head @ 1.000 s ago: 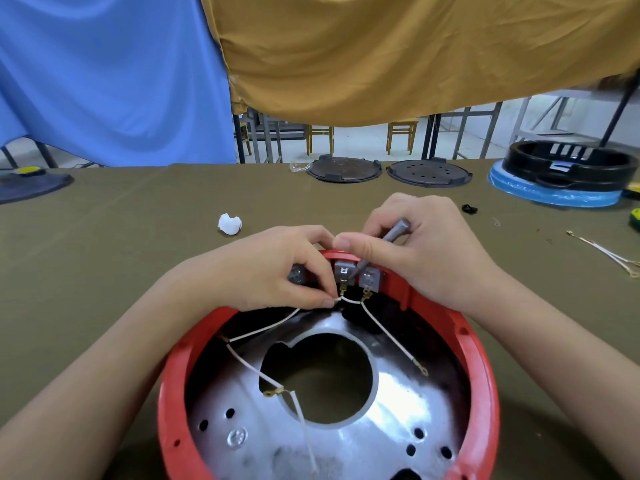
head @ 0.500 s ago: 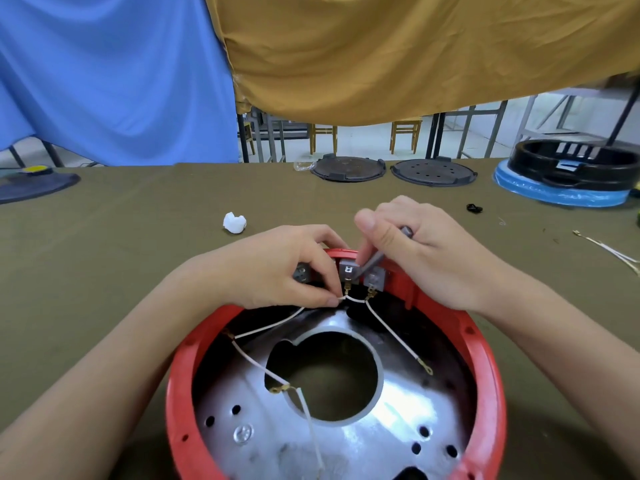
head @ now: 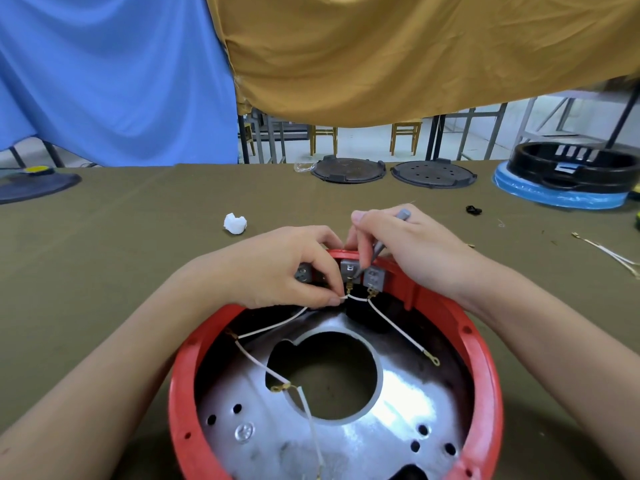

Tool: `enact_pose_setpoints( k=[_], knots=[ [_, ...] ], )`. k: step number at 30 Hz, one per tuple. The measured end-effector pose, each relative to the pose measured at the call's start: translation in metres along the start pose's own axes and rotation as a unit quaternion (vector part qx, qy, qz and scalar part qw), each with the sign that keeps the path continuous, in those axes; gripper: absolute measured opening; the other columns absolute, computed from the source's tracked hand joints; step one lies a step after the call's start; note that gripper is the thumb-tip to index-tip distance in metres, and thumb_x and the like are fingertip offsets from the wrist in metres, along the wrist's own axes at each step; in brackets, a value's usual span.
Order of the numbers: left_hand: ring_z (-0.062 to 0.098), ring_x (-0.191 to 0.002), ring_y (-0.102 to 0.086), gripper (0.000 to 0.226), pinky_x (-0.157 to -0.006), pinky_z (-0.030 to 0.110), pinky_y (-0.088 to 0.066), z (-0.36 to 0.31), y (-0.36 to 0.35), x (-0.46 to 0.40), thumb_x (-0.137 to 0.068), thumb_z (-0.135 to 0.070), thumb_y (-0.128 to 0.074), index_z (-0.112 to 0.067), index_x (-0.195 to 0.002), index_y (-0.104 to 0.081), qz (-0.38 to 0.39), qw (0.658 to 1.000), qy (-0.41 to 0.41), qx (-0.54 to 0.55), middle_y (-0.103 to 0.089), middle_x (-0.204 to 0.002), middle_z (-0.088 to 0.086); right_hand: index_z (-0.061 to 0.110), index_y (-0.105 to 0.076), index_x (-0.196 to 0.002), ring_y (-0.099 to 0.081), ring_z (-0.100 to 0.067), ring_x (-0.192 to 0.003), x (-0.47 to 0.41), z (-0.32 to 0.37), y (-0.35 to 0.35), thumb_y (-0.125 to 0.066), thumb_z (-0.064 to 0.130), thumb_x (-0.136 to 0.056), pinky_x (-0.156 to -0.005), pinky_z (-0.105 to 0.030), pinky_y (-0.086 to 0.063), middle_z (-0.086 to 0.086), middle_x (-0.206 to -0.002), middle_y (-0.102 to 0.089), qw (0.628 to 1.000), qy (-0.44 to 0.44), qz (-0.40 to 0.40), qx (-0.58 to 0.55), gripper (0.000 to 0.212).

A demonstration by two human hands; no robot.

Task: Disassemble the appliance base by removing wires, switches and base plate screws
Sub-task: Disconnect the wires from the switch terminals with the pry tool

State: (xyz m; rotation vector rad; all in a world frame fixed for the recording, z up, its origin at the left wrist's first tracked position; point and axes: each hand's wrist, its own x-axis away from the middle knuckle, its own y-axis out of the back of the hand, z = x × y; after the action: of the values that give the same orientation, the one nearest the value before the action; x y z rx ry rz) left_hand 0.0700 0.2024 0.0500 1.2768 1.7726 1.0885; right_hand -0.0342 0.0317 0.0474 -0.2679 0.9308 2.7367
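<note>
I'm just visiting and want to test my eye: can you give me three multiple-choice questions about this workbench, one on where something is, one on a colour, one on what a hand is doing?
1. Where does the crumpled white scrap lie?
A inside the shell
B on the cloth beyond the left hand
C on a black disc

2. What colour is the appliance shell's rim?
A red
B yellow
C green

3. What is the right hand doing?
A resting flat
B gripping a grey tool
C lifting the shell

Answers: B, it sits on bare cloth; A, the rim is red; B, the fingers curl round the tool's shaft.
</note>
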Motion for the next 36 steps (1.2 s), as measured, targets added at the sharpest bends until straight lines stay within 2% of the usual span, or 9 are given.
enact_pose_setpoints(
  k=[3,6,11,15,19,24,29,33,36],
  knots=[
    [0.002,-0.106,-0.055,0.005,-0.097,0.024,-0.041,0.0,0.0,0.0,-0.086,-0.03,-0.075,-0.034,-0.088,-0.078,0.001,1.0,0.0,-0.001,-0.054,-0.118,-0.015,0.018,-0.054,-0.046,-0.06,-0.006,-0.073,0.0,0.001,0.001,-0.043,0.03,-0.103,-0.063,-0.001,-0.036,-0.002,-0.09,-0.07,1.0,-0.01,-0.002,-0.012,0.059],
    [0.001,-0.106,-0.055,0.004,-0.098,0.026,-0.041,0.001,0.0,0.001,-0.086,-0.03,-0.075,-0.033,-0.087,-0.078,0.002,1.0,0.002,0.0,-0.053,-0.118,-0.017,0.015,-0.052,-0.049,-0.059,-0.008,-0.079,0.001,-0.001,0.001,-0.043,0.028,-0.103,-0.062,0.001,-0.033,0.002,-0.091,-0.069,1.0,-0.014,-0.003,-0.022,0.057],
    [0.004,-0.109,-0.057,0.004,-0.099,0.03,-0.043,0.001,-0.001,0.001,-0.086,-0.029,-0.075,-0.032,-0.087,-0.078,-0.001,1.0,-0.009,0.008,-0.055,-0.119,-0.016,0.015,-0.063,-0.057,-0.054,0.001,-0.068,0.006,-0.002,0.003,-0.046,0.032,-0.104,-0.065,-0.008,-0.035,0.008,-0.068,-0.059,0.999,0.038,-0.012,0.005,0.053],
    [0.008,-0.11,-0.058,0.004,-0.1,0.035,-0.044,0.001,-0.001,-0.001,-0.086,-0.028,-0.075,-0.03,-0.089,-0.078,-0.006,1.0,-0.016,0.004,-0.056,-0.119,-0.01,0.021,-0.064,-0.065,-0.045,-0.01,-0.055,0.01,-0.002,0.006,-0.066,0.044,-0.091,-0.054,-0.021,-0.033,0.001,-0.058,-0.055,0.987,0.137,-0.042,0.077,0.036],
    [0.005,-0.105,-0.057,0.004,-0.098,0.032,-0.044,0.002,-0.001,0.001,-0.086,-0.03,-0.075,-0.033,-0.088,-0.078,-0.005,1.0,-0.015,-0.003,-0.053,-0.114,-0.018,0.017,-0.066,-0.064,-0.045,-0.014,-0.051,0.011,-0.005,0.013,-0.068,0.054,-0.083,-0.048,-0.022,-0.032,-0.001,-0.053,-0.056,0.977,0.182,-0.05,0.098,0.041],
    [0.004,-0.107,-0.057,0.005,-0.099,0.031,-0.043,0.001,0.0,0.001,-0.087,-0.028,-0.075,-0.031,-0.09,-0.078,0.001,1.0,-0.023,-0.008,-0.053,-0.118,-0.017,0.011,-0.07,-0.069,-0.051,-0.016,-0.056,0.01,-0.007,0.012,-0.063,0.048,-0.089,-0.055,-0.028,-0.04,0.001,-0.058,-0.057,0.945,0.261,-0.058,0.189,0.043],
    [0.004,-0.11,-0.056,0.008,-0.101,0.028,-0.042,0.003,0.0,0.002,-0.087,-0.028,-0.075,-0.029,-0.094,-0.079,0.001,1.0,-0.018,-0.003,-0.053,-0.121,-0.019,0.009,-0.071,-0.071,-0.057,-0.021,-0.06,0.013,0.002,0.013,-0.053,0.061,-0.09,-0.059,-0.042,-0.047,0.0,-0.061,-0.06,0.923,0.273,-0.003,0.272,0.058],
    [0.002,-0.109,-0.056,0.007,-0.098,0.025,-0.042,0.003,-0.001,0.002,-0.087,-0.026,-0.075,-0.026,-0.093,-0.08,-0.002,1.0,-0.011,0.006,-0.054,-0.121,-0.021,0.003,-0.062,-0.062,-0.047,-0.022,-0.056,0.02,0.005,0.01,-0.052,0.041,-0.092,-0.043,-0.038,-0.044,-0.004,-0.058,-0.051,0.846,0.388,-0.032,0.364,0.049],
    [0.001,-0.109,-0.056,0.007,-0.097,0.019,-0.041,0.004,0.0,0.002,-0.087,-0.025,-0.075,-0.027,-0.092,-0.08,-0.001,1.0,-0.015,0.008,-0.054,-0.12,-0.022,0.004,-0.063,-0.063,-0.04,-0.016,-0.061,0.019,0.006,0.008,-0.051,0.039,-0.092,-0.047,-0.031,-0.04,-0.003,-0.061,-0.05,0.834,0.402,-0.021,0.377,0.048]
  ],
)
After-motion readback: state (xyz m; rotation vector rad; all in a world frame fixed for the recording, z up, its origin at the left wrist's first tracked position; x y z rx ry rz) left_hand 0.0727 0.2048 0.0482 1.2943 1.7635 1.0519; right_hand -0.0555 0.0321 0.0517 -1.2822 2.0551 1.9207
